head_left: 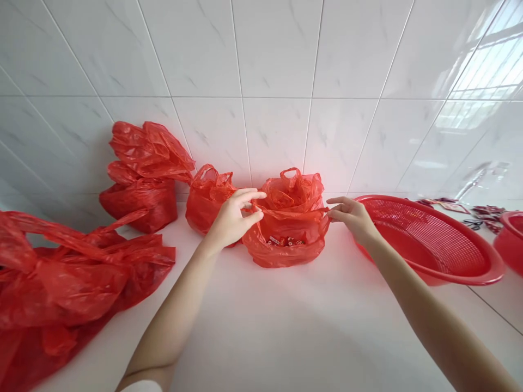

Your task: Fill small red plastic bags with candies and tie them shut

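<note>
A red plastic bag (286, 256) stands with its mouth spread on the white surface in front of me. Small dark red patterned packets (286, 241) show inside it. My left hand (237, 215) has the bag's left rim between thumb and fingers. On the opposite side, the fingertips of my right hand (354, 216) pinch the right rim. Directly behind stands another red plastic bag (292, 190) with a loop handle sticking up; its contents are hidden.
More red bags stand to the left: a gathered one (208, 198), a tall bunched one (143, 190) and a large loose heap (81, 277). Right of me are a red perforated basket (433, 245), scattered packets (488, 212), another red container (512, 234) and a faucet (478, 179). A tiled wall (278, 65) rises behind.
</note>
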The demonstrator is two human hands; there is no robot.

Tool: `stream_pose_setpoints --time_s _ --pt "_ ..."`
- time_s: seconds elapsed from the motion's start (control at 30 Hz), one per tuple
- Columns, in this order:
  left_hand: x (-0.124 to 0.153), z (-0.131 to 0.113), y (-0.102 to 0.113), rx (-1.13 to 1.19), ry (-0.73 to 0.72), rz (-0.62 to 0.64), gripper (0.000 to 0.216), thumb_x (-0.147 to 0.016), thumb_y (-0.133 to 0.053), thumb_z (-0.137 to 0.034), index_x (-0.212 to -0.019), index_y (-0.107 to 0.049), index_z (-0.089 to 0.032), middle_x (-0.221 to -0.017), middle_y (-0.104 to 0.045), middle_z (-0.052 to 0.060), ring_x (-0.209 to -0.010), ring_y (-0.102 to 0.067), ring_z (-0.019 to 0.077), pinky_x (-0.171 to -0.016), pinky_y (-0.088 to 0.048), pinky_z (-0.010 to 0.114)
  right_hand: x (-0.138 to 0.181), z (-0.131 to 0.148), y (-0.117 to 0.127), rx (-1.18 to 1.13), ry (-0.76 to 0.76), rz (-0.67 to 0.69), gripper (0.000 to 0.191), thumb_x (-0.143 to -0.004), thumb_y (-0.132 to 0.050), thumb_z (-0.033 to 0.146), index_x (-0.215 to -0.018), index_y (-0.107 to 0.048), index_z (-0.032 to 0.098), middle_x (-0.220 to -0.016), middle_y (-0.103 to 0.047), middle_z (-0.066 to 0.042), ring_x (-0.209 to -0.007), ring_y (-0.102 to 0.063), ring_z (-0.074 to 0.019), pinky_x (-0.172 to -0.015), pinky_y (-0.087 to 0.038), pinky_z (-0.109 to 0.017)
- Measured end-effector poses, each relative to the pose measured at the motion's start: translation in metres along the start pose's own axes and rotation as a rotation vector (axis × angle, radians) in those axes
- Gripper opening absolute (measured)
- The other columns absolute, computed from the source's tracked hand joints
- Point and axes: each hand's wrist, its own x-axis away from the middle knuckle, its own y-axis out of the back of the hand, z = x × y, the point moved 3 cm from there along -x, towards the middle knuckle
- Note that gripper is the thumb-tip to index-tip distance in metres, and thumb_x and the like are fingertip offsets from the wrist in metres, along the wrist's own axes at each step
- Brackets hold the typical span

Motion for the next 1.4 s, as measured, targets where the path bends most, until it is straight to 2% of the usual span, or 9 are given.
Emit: stream_pose_setpoints --time_s 0.17,0.3,0.5,0.63,0.77,0.9,1.03,1.2,1.4 --pt "-0.028 -0.011 0.033 0.176 0.043 -0.115 0.040 -0.072 -0.073 -0.026 -0.111 -0.072 -0.019 -0.107 -0.072 0.008 -0.100 -0.069 0.0229 -0.098 -0.054 0.041 -0.009 0.051 0.031 -0.204 0.131 -0.099 0.029 -0.066 -0.078 0.025 -0.094 -0.072 0.020 -0.071 -0.070 -0.001 -0.065 -0.064 -0.0153 -0.073 -0.057 -0.035" --pt "-0.045 -0.043 0.045 0.173 -0.027 -0.165 0.036 -0.075 -0.074 -0.029 -0.109 -0.073 -0.017 -0.103 -0.073 0.008 -0.098 -0.069 0.0221 -0.097 -0.054 0.041 -0.017 0.086 0.044 -0.238 0.290 -0.162 0.021 -0.070 -0.079 0.023 -0.091 -0.072 0.022 -0.067 -0.064 0.002 -0.059 -0.060 -0.0120 -0.070 -0.057 -0.034" --pt "-0.051 -0.102 0.005 0.069 -0.224 0.101 0.038 -0.077 -0.077 -0.025 -0.114 -0.071 -0.018 -0.119 -0.068 0.008 -0.103 -0.067 0.0225 -0.093 -0.054 0.039 -0.007 0.131 0.015 -0.112 0.455 -0.036 0.019 -0.074 -0.080 0.020 -0.091 -0.072 0.020 -0.073 -0.068 -0.001 -0.072 -0.068 -0.0159 -0.071 -0.058 -0.035" --pt "-0.052 -0.127 -0.027 0.069 -0.354 0.220 0.035 -0.078 -0.074 -0.016 -0.113 -0.068 -0.018 -0.107 -0.069 0.006 -0.092 -0.067 0.0184 -0.085 -0.055 0.036 0.008 0.147 0.001 -0.078 0.516 -0.004 0.011 -0.078 -0.078 0.019 -0.088 -0.072 0.019 -0.078 -0.070 -0.002 -0.080 -0.071 -0.0191 -0.076 -0.059 -0.039" --pt "-0.055 -0.137 -0.044 0.011 -0.384 0.194 0.022 -0.083 -0.065 -0.007 -0.102 -0.070 -0.016 -0.078 -0.065 0.000 -0.076 -0.065 0.0143 -0.080 -0.053 0.034 0.019 0.135 0.007 -0.098 0.541 -0.084 0.019 -0.082 -0.077 0.029 -0.099 -0.070 0.023 -0.092 -0.072 -0.003 -0.091 -0.071 -0.0204 -0.083 -0.059 -0.039" --pt "-0.059 -0.140 -0.050 0.030 -0.397 0.155 0.016 -0.082 -0.068 -0.007 -0.095 -0.071 -0.015 -0.086 -0.067 0.001 -0.080 -0.065 0.0143 -0.083 -0.053 0.034 0.035 0.099 0.006 -0.080 0.461 -0.033 0.054 -0.075 -0.084 0.045 -0.122 -0.063 0.029 -0.120 -0.070 -0.006 -0.111 -0.066 -0.0249 -0.088 -0.059 -0.039" --pt "-0.059 -0.135 -0.050 0.012 -0.372 0.150 0.018 -0.080 -0.071 -0.011 -0.098 -0.073 -0.015 -0.091 -0.069 0.002 -0.084 -0.066 0.0151 -0.086 -0.054 0.034 0.048 0.054 -0.003 -0.144 0.166 0.094 0.038 -0.082 -0.072 0.058 -0.091 -0.071 0.021 -0.090 -0.075 -0.007 -0.091 -0.072 -0.0299 -0.072 -0.060 -0.039" --pt "-0.059 -0.116 -0.022 -0.097 -0.279 0.186 0.038 -0.074 -0.081 -0.022 -0.110 -0.073 -0.015 -0.084 -0.069 0.002 -0.085 -0.068 0.0189 -0.090 -0.054 0.040 0.044 0.027 0.010 -0.479 0.068 0.048 0.038 -0.087 -0.059 0.060 -0.083 -0.068 0.024 -0.096 -0.076 -0.009 -0.096 -0.072 -0.0293 -0.084 -0.060 -0.043" --pt "-0.062 -0.091 0.017 -0.229 -0.064 0.442 0.036 -0.058 -0.086 -0.012 -0.093 -0.080 -0.019 -0.074 -0.069 0.002 -0.074 -0.068 0.0212 -0.081 -0.055 0.039 0.027 0.015 0.022 -0.590 -0.046 -0.030 0.029 -0.082 -0.067 0.050 -0.069 -0.058 0.025 -0.079 -0.072 -0.005 -0.080 -0.070 -0.0250 -0.081 -0.060 -0.040"
